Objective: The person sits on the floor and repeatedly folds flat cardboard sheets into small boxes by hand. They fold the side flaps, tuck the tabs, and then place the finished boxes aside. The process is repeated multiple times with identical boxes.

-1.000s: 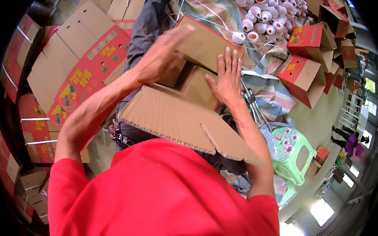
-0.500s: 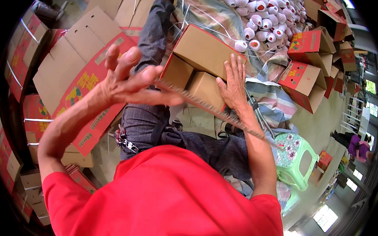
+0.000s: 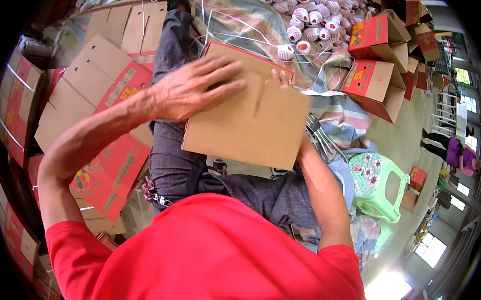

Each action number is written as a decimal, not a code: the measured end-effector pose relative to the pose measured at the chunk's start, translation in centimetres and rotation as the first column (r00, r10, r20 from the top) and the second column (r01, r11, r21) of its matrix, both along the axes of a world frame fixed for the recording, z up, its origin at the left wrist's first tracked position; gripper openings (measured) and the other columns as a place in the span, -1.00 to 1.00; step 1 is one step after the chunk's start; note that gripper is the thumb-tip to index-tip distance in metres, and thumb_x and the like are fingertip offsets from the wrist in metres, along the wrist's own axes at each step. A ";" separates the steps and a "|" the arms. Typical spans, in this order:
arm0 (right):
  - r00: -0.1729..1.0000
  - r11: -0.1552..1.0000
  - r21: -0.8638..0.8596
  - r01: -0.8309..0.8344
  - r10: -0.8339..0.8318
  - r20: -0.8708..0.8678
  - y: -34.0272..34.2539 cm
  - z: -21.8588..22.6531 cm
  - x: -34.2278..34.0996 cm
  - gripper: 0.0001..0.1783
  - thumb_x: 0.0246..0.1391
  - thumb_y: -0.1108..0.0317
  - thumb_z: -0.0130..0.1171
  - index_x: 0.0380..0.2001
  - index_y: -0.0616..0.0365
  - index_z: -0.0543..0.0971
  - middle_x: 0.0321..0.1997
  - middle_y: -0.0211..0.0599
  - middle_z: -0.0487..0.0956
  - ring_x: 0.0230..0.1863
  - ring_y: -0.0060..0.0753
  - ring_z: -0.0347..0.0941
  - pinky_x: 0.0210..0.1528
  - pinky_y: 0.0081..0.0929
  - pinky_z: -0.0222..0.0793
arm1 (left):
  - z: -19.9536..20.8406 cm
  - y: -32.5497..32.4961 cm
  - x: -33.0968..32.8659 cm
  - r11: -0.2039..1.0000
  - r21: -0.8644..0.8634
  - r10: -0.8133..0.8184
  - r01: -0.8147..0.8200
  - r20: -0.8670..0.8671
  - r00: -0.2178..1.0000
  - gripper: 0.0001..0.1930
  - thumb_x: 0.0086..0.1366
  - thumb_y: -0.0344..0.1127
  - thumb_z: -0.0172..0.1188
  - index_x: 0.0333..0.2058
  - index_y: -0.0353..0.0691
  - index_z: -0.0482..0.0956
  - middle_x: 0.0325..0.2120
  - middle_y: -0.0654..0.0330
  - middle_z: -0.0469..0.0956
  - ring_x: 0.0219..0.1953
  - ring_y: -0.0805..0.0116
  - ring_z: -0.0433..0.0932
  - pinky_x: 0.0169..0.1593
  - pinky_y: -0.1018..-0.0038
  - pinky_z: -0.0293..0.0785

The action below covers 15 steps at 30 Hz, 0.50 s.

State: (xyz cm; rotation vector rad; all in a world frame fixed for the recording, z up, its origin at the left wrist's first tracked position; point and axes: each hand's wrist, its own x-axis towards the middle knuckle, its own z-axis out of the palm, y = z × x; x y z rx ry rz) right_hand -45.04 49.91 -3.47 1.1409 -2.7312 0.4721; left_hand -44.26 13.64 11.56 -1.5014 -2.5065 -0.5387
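A brown cardboard carton (image 3: 241,134) with red outer edges stands between my legs. Its broad uppermost flap lies across the top, slightly blurred. My left hand (image 3: 192,89) lies over the carton's left far part, fingers stretched out and blurred, holding nothing. Most of my right hand (image 3: 281,78) is hidden under the flap. Its fingertips show past the flap's far edge, stretched out, and its wrist emerges at the right.
Fruit in foam nets (image 3: 316,19) is heaped on a striped sheet (image 3: 224,23). Flattened red-and-brown cartons (image 3: 100,98) lie at left. Open cartons (image 3: 375,83) and a green stool (image 3: 376,182) stand at right. A person in purple (image 3: 455,154) is farther off.
A broad flap has come over the carton's top and now covers most of my right hand. My left hand has moved from the raised position onto the carton. The view has shifted a little.
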 end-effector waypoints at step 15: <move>0.906 0.858 -0.406 0.315 -0.144 0.398 -1.4 8.1 5.1 -0.38 0.32 0.27 0.25 0.37 0.20 0.38 0.58 -0.03 0.32 0.62 0.15 0.14 0.63 0.08 0.00 | -6.7 -1.9 4.5 0.976 0.212 -0.042 -0.057 0.436 0.899 -0.29 0.17 -0.26 0.35 0.33 -0.23 0.48 0.38 -0.02 0.43 0.48 -0.16 0.26 0.57 -0.06 0.10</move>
